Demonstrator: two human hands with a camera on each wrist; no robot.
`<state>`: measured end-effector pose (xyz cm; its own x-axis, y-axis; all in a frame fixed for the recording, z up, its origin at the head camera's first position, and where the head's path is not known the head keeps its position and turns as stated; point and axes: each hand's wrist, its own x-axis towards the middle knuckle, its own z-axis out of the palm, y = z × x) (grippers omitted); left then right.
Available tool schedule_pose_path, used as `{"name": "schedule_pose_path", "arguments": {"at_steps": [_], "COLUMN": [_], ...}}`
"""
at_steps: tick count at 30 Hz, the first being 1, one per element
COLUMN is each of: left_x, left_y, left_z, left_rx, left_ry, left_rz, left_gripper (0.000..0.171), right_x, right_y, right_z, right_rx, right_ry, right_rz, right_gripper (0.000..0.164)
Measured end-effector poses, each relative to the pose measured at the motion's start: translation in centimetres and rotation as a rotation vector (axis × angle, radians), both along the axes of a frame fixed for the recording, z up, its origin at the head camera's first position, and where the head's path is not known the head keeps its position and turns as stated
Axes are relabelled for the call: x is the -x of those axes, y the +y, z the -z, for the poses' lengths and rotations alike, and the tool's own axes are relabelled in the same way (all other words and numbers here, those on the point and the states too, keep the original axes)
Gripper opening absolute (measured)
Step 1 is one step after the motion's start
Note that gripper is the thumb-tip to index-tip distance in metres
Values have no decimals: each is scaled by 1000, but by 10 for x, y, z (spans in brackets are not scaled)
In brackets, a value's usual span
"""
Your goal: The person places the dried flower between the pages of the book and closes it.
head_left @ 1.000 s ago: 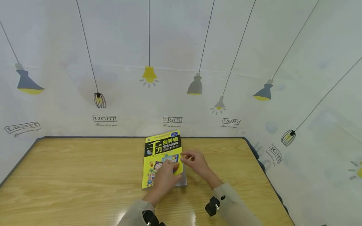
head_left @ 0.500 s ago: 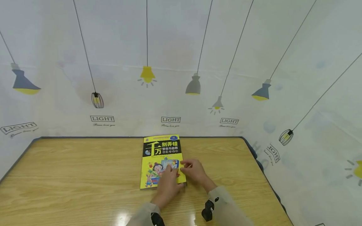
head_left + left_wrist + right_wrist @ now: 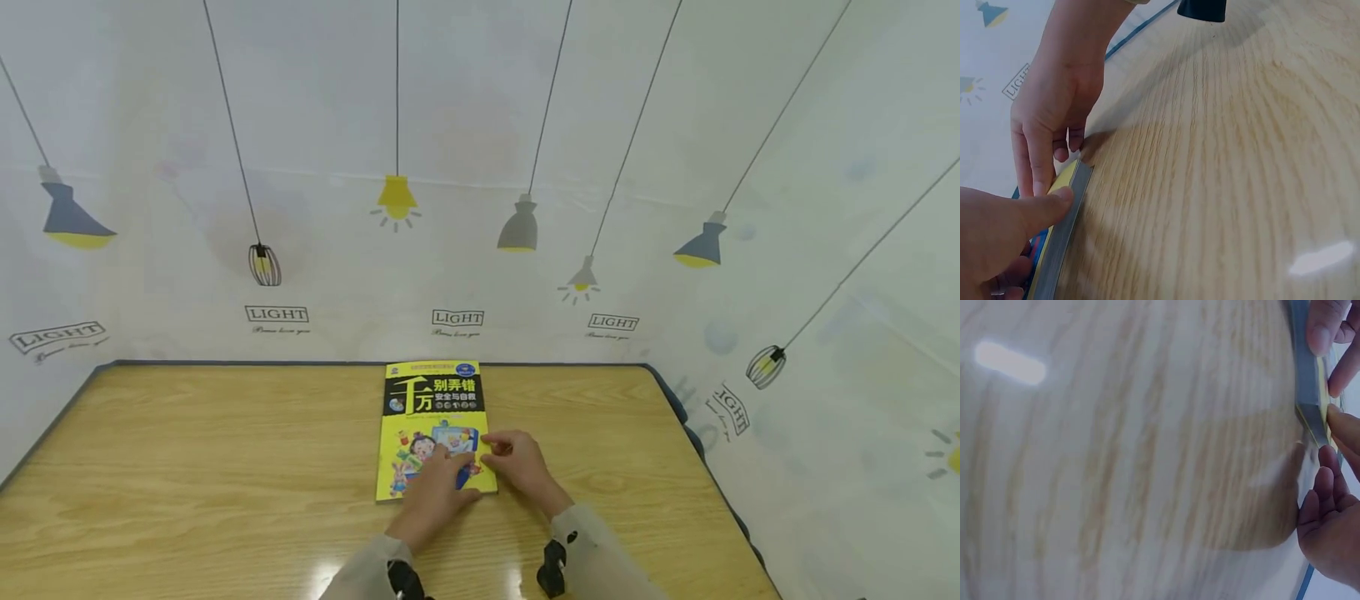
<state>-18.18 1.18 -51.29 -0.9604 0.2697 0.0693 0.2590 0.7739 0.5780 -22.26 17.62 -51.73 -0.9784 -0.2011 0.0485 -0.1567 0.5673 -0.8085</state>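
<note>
A yellow and black children's book (image 3: 431, 429) lies with its front cover up on the wooden table, its top near the far edge. My left hand (image 3: 433, 498) rests on the lower right of the cover. Its thumb lies along the near edge, above the grey page block, in the left wrist view. At the book's right edge is my right hand (image 3: 521, 468), with thumb and index finger curled together against the cover's side. In the right wrist view its other fingers curl beside the book's corner (image 3: 1313, 415). The fingertips' far sides are hidden.
The wooden table (image 3: 225, 450) has a dark edge trim and meets a white wall (image 3: 330, 250) printed with hanging lamps. Bare wood surrounds the book. Black camera mounts (image 3: 552, 567) sit on both sleeves.
The book's cover, raised at its right side a second ago with pages showing beneath, now lies flat. My right hand has come down and toward me with that edge; my left hand remains on the cover.
</note>
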Motion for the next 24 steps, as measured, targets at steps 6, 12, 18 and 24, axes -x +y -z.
{"name": "schedule_pose_path", "arguments": {"at_steps": [6,12,18,24], "left_x": [4,6,7,8], "left_y": [-5,-8,-10,-11], "left_z": [0,-7,-18,-27], "left_rx": [1,-69,-97,-93], "left_ry": [-24,-98,-108,-69], "left_rz": [24,42,47,26], "left_gripper": [55,49,43,38], "right_x": [0,2,4,7], "right_y": [2,2,0,-3], "right_z": [2,-2,-13,-22], "right_rx": [0,-15,7,10], "right_ry": [8,-21,-54,-49], "right_rz": [-13,12,60,73], "right_gripper": [27,25,22,22]}}
